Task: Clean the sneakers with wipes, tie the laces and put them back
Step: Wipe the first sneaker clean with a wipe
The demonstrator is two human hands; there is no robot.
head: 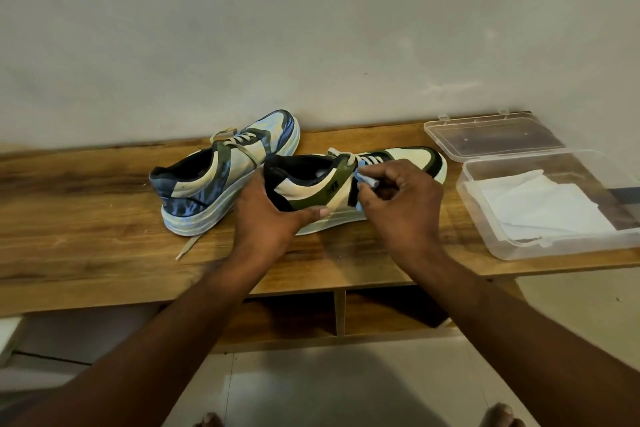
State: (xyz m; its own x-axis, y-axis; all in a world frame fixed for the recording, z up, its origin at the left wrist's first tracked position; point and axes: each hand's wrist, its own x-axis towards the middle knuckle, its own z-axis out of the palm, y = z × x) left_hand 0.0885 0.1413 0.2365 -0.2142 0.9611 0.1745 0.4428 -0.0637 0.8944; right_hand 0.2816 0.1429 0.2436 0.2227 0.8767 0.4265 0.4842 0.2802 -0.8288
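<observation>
Right fingers [372, 189] pinch wipe [366, 179] against sneaker [313, 189]; left fingers [311, 212] curled round heel.

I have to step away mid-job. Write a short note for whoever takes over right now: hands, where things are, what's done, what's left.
Left hand grips the heel of the right sneaker, steadying it on the shelf.
Right hand pinches a wipe against that sneaker's side, near the laces.
Left sneaker stands beside it, laces loose, one trailing on the shelf.
Spare wipes lie in the open clear box at right.
Done: wiping under way on one sneaker.
Left: finish wiping, tie laces, put both back.
</observation>
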